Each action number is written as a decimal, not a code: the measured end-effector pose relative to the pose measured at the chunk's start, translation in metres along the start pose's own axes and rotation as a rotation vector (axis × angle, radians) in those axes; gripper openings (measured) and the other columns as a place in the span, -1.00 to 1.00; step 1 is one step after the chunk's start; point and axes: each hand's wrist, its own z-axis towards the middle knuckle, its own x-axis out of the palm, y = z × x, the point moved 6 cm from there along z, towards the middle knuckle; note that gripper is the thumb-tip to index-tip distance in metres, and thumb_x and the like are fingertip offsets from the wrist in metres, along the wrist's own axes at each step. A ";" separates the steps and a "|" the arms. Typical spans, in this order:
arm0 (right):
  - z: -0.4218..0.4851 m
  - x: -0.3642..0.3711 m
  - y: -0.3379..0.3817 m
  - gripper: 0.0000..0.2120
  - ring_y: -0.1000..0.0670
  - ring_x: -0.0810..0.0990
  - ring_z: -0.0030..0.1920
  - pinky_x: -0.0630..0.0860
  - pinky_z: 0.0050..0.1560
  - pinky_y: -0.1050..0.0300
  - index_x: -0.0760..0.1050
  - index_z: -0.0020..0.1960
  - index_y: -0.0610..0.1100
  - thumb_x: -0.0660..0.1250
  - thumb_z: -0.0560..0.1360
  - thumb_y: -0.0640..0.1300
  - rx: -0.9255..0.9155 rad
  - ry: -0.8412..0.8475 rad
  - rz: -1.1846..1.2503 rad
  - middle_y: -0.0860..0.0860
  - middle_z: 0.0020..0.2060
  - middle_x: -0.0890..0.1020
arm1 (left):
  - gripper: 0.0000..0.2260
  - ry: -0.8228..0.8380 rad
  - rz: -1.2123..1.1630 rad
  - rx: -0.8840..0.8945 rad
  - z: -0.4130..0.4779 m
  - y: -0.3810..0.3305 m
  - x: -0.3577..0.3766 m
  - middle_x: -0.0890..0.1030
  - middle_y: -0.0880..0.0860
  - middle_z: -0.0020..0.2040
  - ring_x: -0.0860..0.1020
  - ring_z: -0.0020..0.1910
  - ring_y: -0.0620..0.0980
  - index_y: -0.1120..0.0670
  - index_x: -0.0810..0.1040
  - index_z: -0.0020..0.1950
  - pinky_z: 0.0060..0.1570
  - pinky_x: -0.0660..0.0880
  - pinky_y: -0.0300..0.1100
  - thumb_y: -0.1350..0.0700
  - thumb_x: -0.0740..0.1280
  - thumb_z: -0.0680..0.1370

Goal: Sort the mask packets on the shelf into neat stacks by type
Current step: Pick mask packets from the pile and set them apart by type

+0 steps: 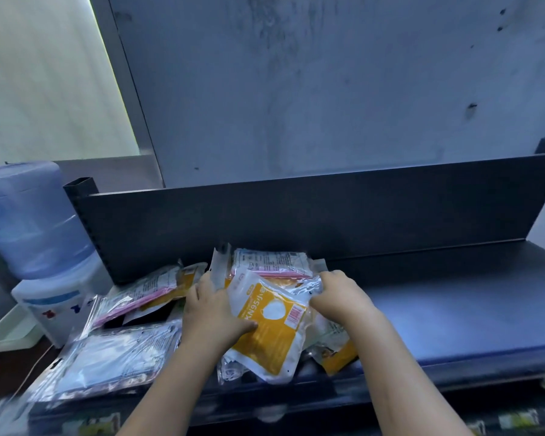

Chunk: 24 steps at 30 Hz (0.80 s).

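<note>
A loose pile of mask packets lies on the left half of a dark metal shelf [453,309]. On top is a yellow and white KN95 packet [271,328]. My left hand [213,313] grips its left edge, thumb on the yellow face. My right hand [340,297] pinches its clear upper right corner. Behind the two hands a stack of pink-zip packets [272,262] leans against the shelf's back panel. More pink-zip packets [139,294] lie to the left. Clear packets with white masks [114,360] overhang the front left corner. Another yellow packet [340,357] pokes out under the pile.
The shelf's upright back panel [296,221] runs across the view. A water dispenser with a blue bottle [35,228] stands to the left beside a white tray [10,332]. A grey wall rises behind. A lower shelf with goods [516,416] shows at the bottom.
</note>
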 end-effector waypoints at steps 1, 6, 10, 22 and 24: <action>0.000 -0.001 -0.004 -0.57 -0.13 0.48 0.22 0.51 0.20 -0.08 0.42 0.32 -0.03 0.28 0.49 0.06 0.029 -0.010 -0.031 -0.03 0.29 0.45 | -0.20 -0.018 -0.027 -0.018 -0.002 0.002 0.001 0.06 0.06 0.64 0.09 0.57 0.17 -0.01 0.50 0.42 0.49 0.25 0.05 -0.41 0.49 0.31; -0.002 -0.004 -0.022 -0.30 -0.20 0.42 0.35 0.46 0.29 -0.15 0.27 0.46 -0.04 0.35 0.47 0.29 0.174 -0.004 -0.007 -0.09 0.38 0.42 | -0.28 -0.128 -0.041 -0.083 -0.012 0.010 0.004 0.38 0.03 0.36 0.41 0.29 0.10 -0.04 0.51 0.35 0.20 0.51 -0.02 -0.44 0.44 0.34; -0.005 -0.007 -0.020 -0.47 -0.16 0.48 0.22 0.53 0.21 -0.13 0.32 0.36 -0.06 0.37 0.46 0.04 0.163 -0.043 0.106 -0.07 0.26 0.48 | -0.55 -0.051 -0.153 -0.067 -0.019 0.002 0.011 0.52 0.02 0.16 0.56 0.05 0.07 0.00 0.50 0.21 0.00 0.59 0.02 -0.28 0.39 0.49; -0.007 -0.029 -0.006 -0.76 -0.13 0.75 -0.10 0.72 -0.17 -0.23 0.67 -0.05 -0.06 0.54 0.33 -0.29 0.056 -0.150 0.878 -0.07 -0.08 0.73 | 0.32 0.092 -0.257 0.087 -0.050 -0.066 0.033 -0.26 -0.01 0.68 -0.16 0.65 0.21 -0.02 -0.17 0.67 0.57 0.15 0.17 -0.62 0.34 0.14; -0.011 -0.035 -0.006 -0.79 -0.13 0.74 -0.09 0.72 -0.17 -0.23 0.67 -0.07 -0.06 0.54 0.36 -0.28 0.033 -0.143 0.897 -0.05 -0.10 0.73 | 0.38 0.094 -0.227 0.158 -0.054 -0.072 0.032 -0.44 -0.10 0.62 -0.30 0.64 0.21 -0.07 -0.35 0.64 0.57 0.15 0.24 -0.58 0.40 0.13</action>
